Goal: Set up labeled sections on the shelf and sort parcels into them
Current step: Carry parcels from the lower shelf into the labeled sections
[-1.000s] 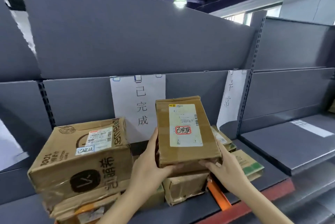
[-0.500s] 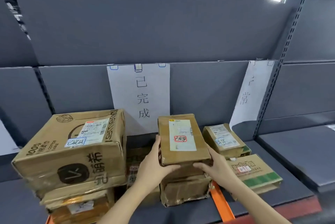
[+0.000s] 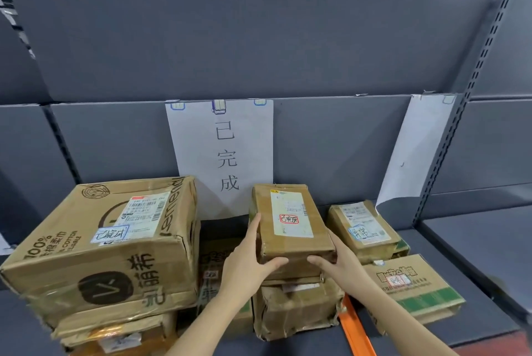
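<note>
A small brown parcel with a white label and a red-framed sticker lies on top of a crumpled parcel on the grey shelf. My left hand grips its left side and front corner. My right hand holds its right side and front edge. Behind it a white paper sign with three handwritten characters is taped to the back panel. An orange divider strip runs along the shelf to the right of this stack.
A big carton sits on another box at left. A flat box lies between the stacks. Right of the divider are a small parcel and a green-striped box. A second paper sign hangs at right, curling.
The parcel in both hands has gone from raised and tilted toward me to lying down on the crumpled parcel. The view has shifted closer and lower.
</note>
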Demonstrator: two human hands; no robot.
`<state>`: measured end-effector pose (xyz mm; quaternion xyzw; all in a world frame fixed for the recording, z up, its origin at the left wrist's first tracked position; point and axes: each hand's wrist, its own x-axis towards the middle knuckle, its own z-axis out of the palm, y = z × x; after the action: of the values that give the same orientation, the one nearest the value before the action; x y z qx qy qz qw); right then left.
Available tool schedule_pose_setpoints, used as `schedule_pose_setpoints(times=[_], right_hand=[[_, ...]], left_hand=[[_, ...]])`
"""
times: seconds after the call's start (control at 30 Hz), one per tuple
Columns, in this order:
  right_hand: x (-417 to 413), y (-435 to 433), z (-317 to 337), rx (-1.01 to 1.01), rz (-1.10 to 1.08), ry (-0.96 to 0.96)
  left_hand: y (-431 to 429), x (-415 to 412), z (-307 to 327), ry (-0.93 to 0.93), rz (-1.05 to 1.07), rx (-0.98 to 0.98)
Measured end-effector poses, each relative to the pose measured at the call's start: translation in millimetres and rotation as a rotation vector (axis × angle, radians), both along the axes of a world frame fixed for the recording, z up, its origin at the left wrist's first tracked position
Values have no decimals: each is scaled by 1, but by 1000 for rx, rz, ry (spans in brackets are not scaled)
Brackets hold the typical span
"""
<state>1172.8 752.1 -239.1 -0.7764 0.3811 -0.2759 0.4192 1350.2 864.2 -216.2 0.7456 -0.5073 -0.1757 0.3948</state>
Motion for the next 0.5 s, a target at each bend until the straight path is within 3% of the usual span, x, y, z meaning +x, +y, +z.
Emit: schedule_pose_setpoints(times=[0.37, 0.5], right_hand=[[3, 4, -1, 3, -58, -23], [7, 23, -2, -120, -164, 14]], left_hand=[[-5, -3, -6, -51, 57, -58], [-2, -9, -4, -124, 77, -59]])
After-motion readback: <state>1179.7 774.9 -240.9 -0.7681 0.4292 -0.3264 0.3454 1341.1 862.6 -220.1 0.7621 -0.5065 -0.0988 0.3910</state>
